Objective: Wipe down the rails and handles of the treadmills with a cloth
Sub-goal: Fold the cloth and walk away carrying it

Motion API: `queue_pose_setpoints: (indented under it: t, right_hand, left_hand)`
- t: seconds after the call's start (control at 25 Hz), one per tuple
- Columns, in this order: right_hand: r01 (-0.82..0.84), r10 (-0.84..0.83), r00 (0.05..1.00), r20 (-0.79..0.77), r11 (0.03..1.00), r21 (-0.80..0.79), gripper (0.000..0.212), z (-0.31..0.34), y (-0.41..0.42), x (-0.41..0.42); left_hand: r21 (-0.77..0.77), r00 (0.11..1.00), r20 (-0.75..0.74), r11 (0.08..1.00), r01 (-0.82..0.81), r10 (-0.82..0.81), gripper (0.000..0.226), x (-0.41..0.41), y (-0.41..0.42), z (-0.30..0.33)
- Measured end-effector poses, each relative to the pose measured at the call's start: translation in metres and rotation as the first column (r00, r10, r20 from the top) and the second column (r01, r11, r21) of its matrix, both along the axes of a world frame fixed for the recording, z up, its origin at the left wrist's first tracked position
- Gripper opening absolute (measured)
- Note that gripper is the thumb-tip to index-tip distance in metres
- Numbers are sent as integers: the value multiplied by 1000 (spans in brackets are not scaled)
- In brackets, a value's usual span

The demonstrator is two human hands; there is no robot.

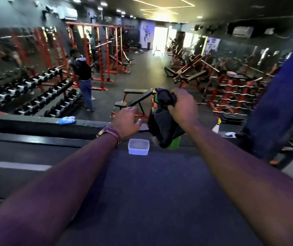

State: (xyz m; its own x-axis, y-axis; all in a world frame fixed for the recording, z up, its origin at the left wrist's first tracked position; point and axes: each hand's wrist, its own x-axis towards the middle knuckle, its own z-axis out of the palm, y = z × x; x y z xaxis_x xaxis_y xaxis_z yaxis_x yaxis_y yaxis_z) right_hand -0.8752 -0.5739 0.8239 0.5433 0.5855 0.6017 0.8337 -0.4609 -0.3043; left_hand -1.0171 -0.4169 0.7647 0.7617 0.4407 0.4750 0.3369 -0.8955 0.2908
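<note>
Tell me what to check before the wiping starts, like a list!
1. Cloth in hand: ok. The right hand grips the dark cloth.
2. Other hand free: ok. The left hand is open and holds nothing.
3. Cloth wet or dry: cannot tell.
4. Green bottle behind the cloth: cannot tell if the right hand holds it too.
5. Plastic tub out of the way: not ok, it sits on the treadmill belt.
6. Cloth on a rail: not ok, it hangs in the air.

Head view looks down, somewhat blurred, forward.
</note>
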Motion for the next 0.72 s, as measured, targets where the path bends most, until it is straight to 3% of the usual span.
queue_pose_setpoints:
  t: [0.24, 0.72]
  right_hand:
    - [-142, 146, 986, -82, 989, 53, 32, -56, 150, 142]
    - [-119, 105, 907, -407, 993, -9, 34, -214, 433, 409]
  left_hand:
    - [-41, 998, -42, 998, -52, 50, 37, 130, 115, -60]
    - [-250, 956, -287, 958, -141, 65, 39, 388, 367, -176]
